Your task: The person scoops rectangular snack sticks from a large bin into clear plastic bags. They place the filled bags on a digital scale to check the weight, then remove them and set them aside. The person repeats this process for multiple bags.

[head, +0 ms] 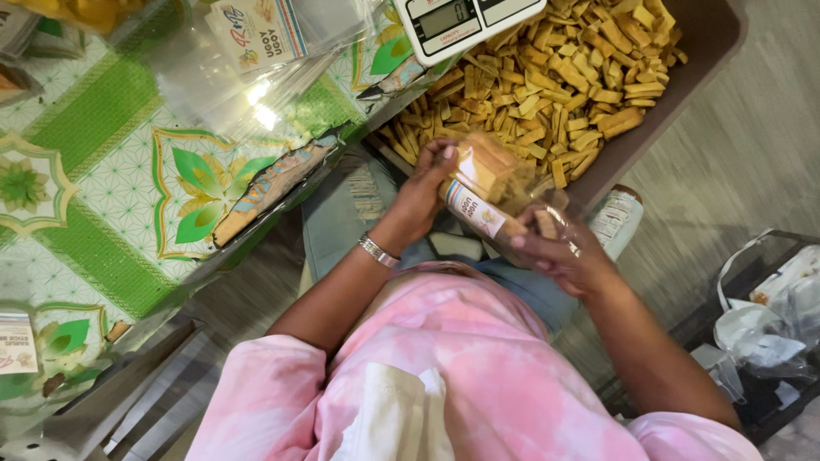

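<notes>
Both hands clamp one clear snack pouch (489,192): left hand (423,192) at nine o'clock, right hand (559,252) at four (long axis running ten-to-four), snack sticks (555,77) beyond.

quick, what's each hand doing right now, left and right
Left hand: closed on the top of the clear snack bag.
Right hand: closed around the same bag's lower end.

Home snack-packing spot, tub of fried sticks (555,85), digital scale (465,24), clear pouches (248,77), patterned tablecloth (102,171)
</notes>
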